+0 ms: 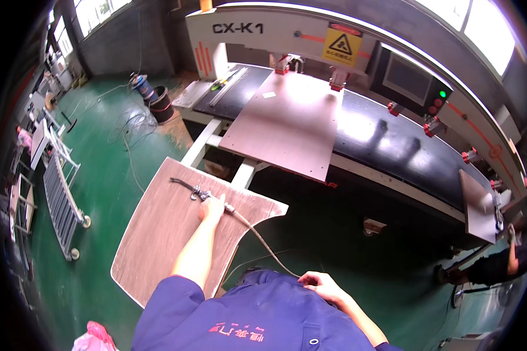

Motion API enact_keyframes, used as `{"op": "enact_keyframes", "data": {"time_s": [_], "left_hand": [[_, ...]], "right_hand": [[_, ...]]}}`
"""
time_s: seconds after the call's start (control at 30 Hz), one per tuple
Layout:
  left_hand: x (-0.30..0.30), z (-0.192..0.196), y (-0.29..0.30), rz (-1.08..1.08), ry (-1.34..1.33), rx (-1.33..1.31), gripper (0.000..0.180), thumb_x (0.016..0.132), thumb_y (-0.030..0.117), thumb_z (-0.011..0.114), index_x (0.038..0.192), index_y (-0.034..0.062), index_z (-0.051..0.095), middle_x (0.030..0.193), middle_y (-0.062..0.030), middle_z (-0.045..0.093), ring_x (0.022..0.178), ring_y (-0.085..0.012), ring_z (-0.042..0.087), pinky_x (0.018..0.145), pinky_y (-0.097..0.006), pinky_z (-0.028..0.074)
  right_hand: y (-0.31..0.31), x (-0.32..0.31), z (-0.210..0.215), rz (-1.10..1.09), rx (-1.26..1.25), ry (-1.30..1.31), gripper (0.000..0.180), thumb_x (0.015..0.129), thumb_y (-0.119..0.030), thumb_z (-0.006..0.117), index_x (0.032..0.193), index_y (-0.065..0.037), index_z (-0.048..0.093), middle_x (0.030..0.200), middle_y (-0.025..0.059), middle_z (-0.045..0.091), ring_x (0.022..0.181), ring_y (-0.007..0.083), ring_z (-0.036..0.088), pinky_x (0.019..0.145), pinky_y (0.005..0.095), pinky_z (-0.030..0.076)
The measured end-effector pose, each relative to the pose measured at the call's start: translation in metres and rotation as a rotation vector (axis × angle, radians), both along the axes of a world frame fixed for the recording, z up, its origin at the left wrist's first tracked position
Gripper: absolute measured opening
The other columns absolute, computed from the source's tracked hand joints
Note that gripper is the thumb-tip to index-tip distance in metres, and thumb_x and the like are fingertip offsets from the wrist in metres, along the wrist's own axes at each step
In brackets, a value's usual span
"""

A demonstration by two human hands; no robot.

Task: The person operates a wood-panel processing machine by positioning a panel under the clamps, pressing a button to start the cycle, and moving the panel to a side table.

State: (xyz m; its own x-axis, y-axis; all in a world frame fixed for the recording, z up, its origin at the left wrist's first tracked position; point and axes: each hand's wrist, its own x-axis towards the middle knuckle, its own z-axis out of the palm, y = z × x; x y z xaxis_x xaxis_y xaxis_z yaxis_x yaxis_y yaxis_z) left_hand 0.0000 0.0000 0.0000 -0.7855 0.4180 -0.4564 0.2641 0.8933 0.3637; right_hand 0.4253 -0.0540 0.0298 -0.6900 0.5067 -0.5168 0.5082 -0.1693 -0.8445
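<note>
My left hand [211,209] is wrapped round an air blow gun [200,192] with a thin dark nozzle pointing left. The gun is held over a wood-grain board [164,225] with curved edges, which lies in front of me on the left. From the gun's rear a thin tan air hose [257,234] runs down toward my waist. There my right hand [324,286] is curled against my blue shirt, its fingertips closed at the hose where it passes out of sight. Beyond the curved board, a flat brown panel [287,126] lies on the machine's black bed.
A long white machine beam [263,26] with red clamps and a control screen [409,77] spans the bed [386,140]. Another panel [479,205] is at its right end, near a person [509,260]. Left are a wheeled rack [61,196] and a dark bucket [161,105].
</note>
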Motion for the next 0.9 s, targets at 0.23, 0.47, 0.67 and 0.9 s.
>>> {"op": "enact_keyframes", "data": {"time_s": [0.23,0.47,0.67,0.9], "left_hand": [[0.004,0.003,-0.004,-0.089,0.249,-0.087,0.047,0.078,0.048,0.064,0.095,0.0050,0.071,0.093,-0.0130,0.070,0.094,-0.0245,0.067,0.084,-0.040,0.051],[-0.024,-0.037,-0.008,-0.072,0.056,0.235,0.036,0.074,0.032,0.071,0.087,-0.0013,0.070,0.078,-0.0146,0.070,0.082,-0.0253,0.068,0.074,-0.041,0.051],[0.040,0.002,-0.037,-0.232,-0.225,0.695,0.023,0.082,0.018,0.066,0.075,-0.0042,0.064,0.066,-0.0055,0.062,0.059,-0.0125,0.057,0.056,-0.030,0.045],[0.187,0.075,-0.039,-0.677,-0.830,0.775,0.015,0.087,0.012,0.064,0.094,-0.0015,0.063,0.076,0.0013,0.062,0.069,-0.0072,0.056,0.063,-0.023,0.047]], "right_hand": [[-0.009,-0.025,0.022,-0.066,0.125,0.057,0.022,0.087,-0.015,0.061,0.104,-0.001,0.063,0.091,0.0081,0.066,0.086,0.0143,0.061,0.081,0.0288,0.049],[-0.001,-0.037,0.016,-0.024,0.292,0.097,0.024,0.085,-0.021,0.057,0.100,-0.003,0.064,0.093,0.0144,0.067,0.088,0.0268,0.064,0.080,0.0366,0.050],[0.021,-0.057,0.009,-0.304,0.354,0.197,0.023,0.083,-0.021,0.060,0.099,-0.004,0.063,0.091,0.0138,0.065,0.085,0.0255,0.063,0.077,0.0352,0.050],[0.049,-0.085,0.026,-0.528,-0.100,0.728,0.052,0.091,-0.030,0.061,0.132,-0.003,0.043,0.125,0.0125,0.052,0.117,0.0200,0.049,0.100,0.0348,0.040]]}}
